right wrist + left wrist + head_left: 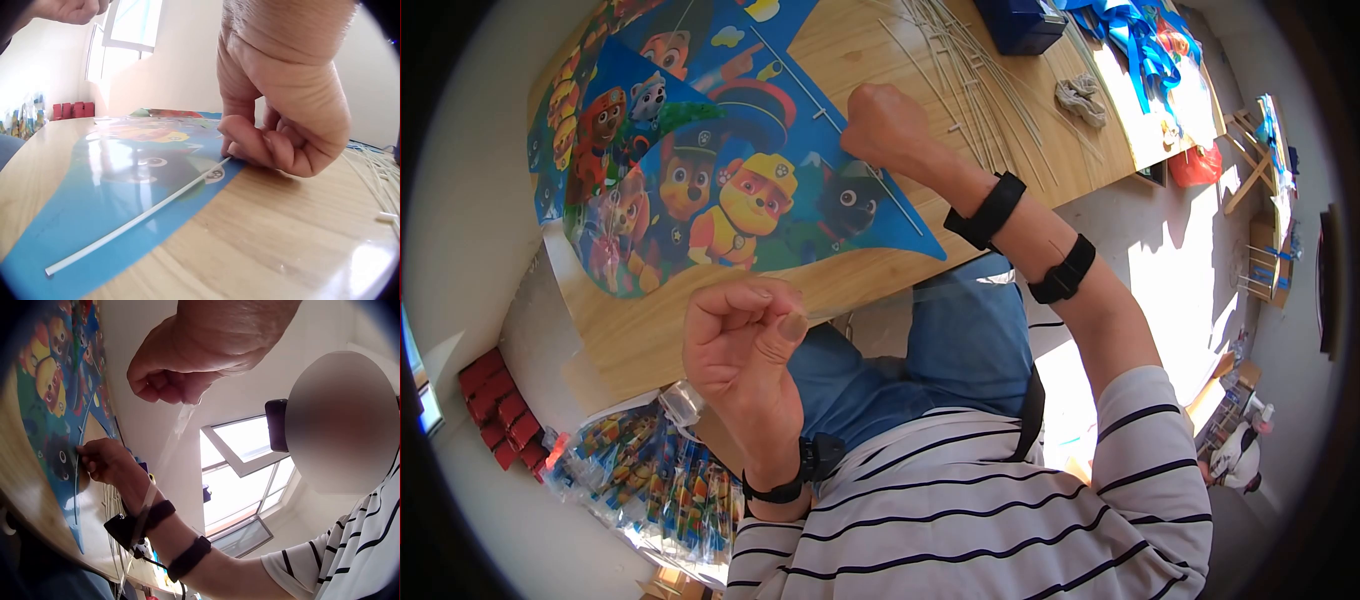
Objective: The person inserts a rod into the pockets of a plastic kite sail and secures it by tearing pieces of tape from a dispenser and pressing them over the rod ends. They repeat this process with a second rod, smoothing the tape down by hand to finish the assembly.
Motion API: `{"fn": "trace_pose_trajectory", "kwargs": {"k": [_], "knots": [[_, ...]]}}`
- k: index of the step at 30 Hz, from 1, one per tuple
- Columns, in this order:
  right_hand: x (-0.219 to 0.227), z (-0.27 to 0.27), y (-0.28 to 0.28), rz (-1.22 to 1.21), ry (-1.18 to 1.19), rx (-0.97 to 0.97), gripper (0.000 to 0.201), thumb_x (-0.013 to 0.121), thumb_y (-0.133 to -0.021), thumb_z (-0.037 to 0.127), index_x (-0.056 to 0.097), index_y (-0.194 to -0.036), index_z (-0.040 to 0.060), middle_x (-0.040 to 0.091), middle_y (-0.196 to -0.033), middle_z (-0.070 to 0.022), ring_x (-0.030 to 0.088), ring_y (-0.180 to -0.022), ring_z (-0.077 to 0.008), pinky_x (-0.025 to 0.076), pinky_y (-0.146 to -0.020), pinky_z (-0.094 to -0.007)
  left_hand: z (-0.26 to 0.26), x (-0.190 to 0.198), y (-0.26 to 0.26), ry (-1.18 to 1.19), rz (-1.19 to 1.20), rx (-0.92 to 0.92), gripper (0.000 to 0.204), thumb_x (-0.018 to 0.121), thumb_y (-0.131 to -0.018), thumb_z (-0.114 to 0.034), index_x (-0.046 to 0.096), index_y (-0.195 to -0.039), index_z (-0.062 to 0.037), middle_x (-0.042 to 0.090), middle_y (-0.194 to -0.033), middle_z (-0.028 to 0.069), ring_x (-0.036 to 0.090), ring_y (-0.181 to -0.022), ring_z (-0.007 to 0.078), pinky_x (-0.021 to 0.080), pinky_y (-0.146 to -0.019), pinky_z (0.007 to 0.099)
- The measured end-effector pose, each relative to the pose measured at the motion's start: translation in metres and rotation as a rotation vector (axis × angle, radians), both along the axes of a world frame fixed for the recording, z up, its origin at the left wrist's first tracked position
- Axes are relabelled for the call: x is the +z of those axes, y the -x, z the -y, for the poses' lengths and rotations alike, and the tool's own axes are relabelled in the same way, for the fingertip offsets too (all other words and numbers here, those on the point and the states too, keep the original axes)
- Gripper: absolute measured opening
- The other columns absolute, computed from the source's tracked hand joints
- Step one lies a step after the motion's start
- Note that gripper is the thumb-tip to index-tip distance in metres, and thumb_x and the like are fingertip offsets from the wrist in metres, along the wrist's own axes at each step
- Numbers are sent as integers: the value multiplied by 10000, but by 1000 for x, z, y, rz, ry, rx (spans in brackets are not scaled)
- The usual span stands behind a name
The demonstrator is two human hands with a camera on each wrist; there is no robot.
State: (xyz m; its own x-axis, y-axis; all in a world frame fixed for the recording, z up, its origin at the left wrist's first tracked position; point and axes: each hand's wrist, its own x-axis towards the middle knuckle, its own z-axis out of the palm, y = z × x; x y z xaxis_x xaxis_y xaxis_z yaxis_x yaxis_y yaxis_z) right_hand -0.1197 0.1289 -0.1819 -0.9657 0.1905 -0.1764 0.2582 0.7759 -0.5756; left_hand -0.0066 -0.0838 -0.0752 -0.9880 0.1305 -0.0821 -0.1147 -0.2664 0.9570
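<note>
A blue kite sail point(740, 190) printed with cartoon dogs lies on the wooden table. Along its edge runs a thin white rod point(140, 219), one end near the sail's pointed corner. My right hand point(890, 130) is at the middle of that edge, fingers curled down, and pinches the rod against the sail. Raised in front of the table's near edge, my left hand point(745, 345) pinches the end of a clear tape strip point(165, 456) between thumb and fingers. The strip hangs down from the fingertips in the left wrist view.
Several loose rods point(970, 70) lie to the right of the sail, beside a crumpled cloth-like bundle point(1081, 99). A dark blue box point(1022, 25) and blue ribbons point(1130, 40) are at the far right. Packaged colourful items point(660, 470) are on the left below the table.
</note>
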Motion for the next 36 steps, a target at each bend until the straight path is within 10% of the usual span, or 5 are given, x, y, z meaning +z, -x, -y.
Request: {"fn": "trace_pose_trajectory", "kwargs": {"k": [8, 11, 25, 36], "knots": [[-4, -3, 1, -24, -14, 53, 154, 603, -658, 81, 668, -740, -33, 661, -808, -255, 657, -797, -433, 528, -671, -475, 0, 3, 0, 76, 43, 10, 275, 714, -817, 31, 529, -1015, -19, 647, -886, 102, 596, -849, 190, 465, -886, 361], [-4, -2, -2, -78, -3, 34, 157, 601, -665, 76, 668, -732, -48, 651, -790, -273, 651, -771, -450, 523, -665, -488, -1, 4, 1, 6, 47, 10, 293, 715, -801, 112, 538, -1002, -8, 648, -939, 121, 595, -822, 143, 471, -764, 245], [-5, -3, -7, -132, 40, -11, 166, 639, -669, 95, 674, -716, -60, 637, -753, -297, 640, -732, -469, 513, -636, -497, -1, 3, 0, 1, 48, 19, 278, 723, -806, 94, 549, -998, -8, 652, -927, 111, 611, -855, 162, 479, -786, 260], [65, -99, -131, 102, 947, -236, 219, 713, -864, 208, 684, -817, -4, 649, -667, -39, 605, -513, -103, 466, -490, -228, -6, 8, -3, 132, -127, -81, 219, 656, -862, 28, 539, -1044, -6, 609, -917, 114, 562, -886, 209, 449, -921, 392]]}}
